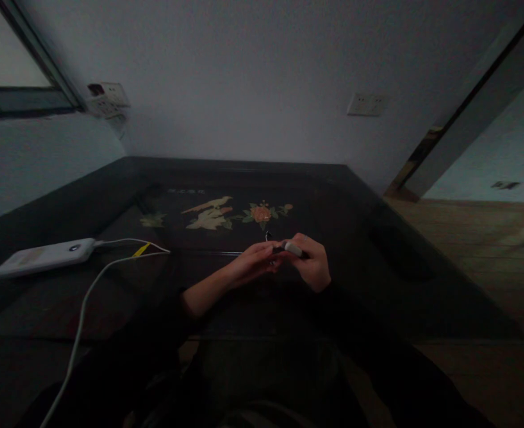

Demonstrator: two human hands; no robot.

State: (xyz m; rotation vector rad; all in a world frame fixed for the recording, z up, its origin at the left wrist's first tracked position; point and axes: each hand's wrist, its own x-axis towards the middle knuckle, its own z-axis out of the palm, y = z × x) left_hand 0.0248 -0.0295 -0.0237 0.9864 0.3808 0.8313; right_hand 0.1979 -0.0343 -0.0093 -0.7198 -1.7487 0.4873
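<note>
Close together above the dark table, my two hands meet in the middle of the head view. My right hand is closed around a small pale grey, rounded object with dark parts at its ends; the dim light hides its kind. My left hand reaches in from the left, its fingers closed at the object's near left end. What lies between those fingers is too dark to make out. A thin white and black tip sticks up just beyond the left fingertips.
On the left of the dark table lies a white power bank. Its white cable with a yellow tag runs toward me. Birds and a flower decorate the tabletop. Wall sockets sit behind.
</note>
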